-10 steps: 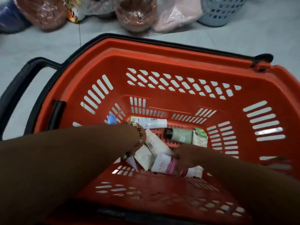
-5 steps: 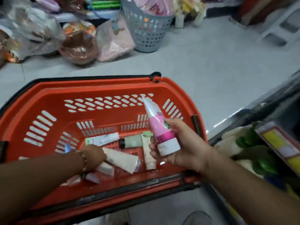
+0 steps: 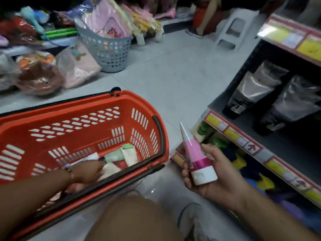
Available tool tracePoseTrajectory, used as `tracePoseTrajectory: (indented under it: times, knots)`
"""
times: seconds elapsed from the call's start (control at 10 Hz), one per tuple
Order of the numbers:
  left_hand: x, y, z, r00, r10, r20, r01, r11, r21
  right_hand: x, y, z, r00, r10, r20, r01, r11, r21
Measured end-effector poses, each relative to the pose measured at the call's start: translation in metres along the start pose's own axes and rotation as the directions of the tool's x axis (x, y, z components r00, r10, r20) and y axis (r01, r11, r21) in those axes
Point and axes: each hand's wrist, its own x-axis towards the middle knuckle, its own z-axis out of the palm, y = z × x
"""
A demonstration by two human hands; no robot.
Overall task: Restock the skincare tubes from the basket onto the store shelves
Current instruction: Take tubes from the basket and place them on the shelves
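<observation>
Nearest, low in the frame: my knee, bare, and a grey shoe on the pale tiled floor.

Right hand (image 3: 211, 173), lower right of centre: fingers curled round a pink-and-white tube (image 3: 198, 160), flat white cap toward me, crimped tip up and slightly left. Long axis near upright, leaning away.

Left hand (image 3: 86, 173), lower left: down inside the orange basket (image 3: 83, 108), fingers laid over a white tube (image 3: 111, 169). Pinching or only touching it: cannot tell, blurred.

More tubes lie on the basket floor just beyond the left hand, one pale green (image 3: 112, 156), one cream (image 3: 130, 156).

Key relation: the shelves (image 3: 232, 134) lie right of and beyond the right hand, the lower bay just beside the held tube's tip. Right hand is clearly nearer; I judge it places next, tube carried rightward.

Middle shelf, right: two dark pouches (image 3: 250, 94), upright.

Far, upper left: a grey laundry basket (image 3: 111, 49) and bagged goods on the floor.
</observation>
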Motion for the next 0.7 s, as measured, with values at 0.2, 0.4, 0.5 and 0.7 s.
tracePoseTrajectory:
  times: [0.2, 0.4, 0.5, 0.7]
  knots:
    - [-0.126, 0.205, -0.189, 0.997, -0.006, -0.079, -0.015, 0.963, -0.269, 0.018, 0.024, 0.019, 0.997, 0.03, 0.074, -0.029, 1.0, -0.01]
    - [-0.151, 0.238, -0.235, 0.981, -0.038, -0.188, -0.043, 0.913, -0.407, 0.013, 0.039, 0.037, 0.987, 0.035, 0.156, -0.021, 0.996, -0.091]
    - [-0.158, 0.266, -0.26, 0.95, -0.114, -0.29, -0.143, 0.667, -0.731, -0.008, 0.033, 0.038, 0.985, -0.05, 0.164, 0.075, 0.986, -0.149]
    - [-0.174, 0.384, -0.304, 0.953, -0.193, -0.233, -0.215, 0.111, -0.97, -0.076, 0.004, 0.021, 0.965, -0.26, 0.04, 0.262, 0.964, -0.038]
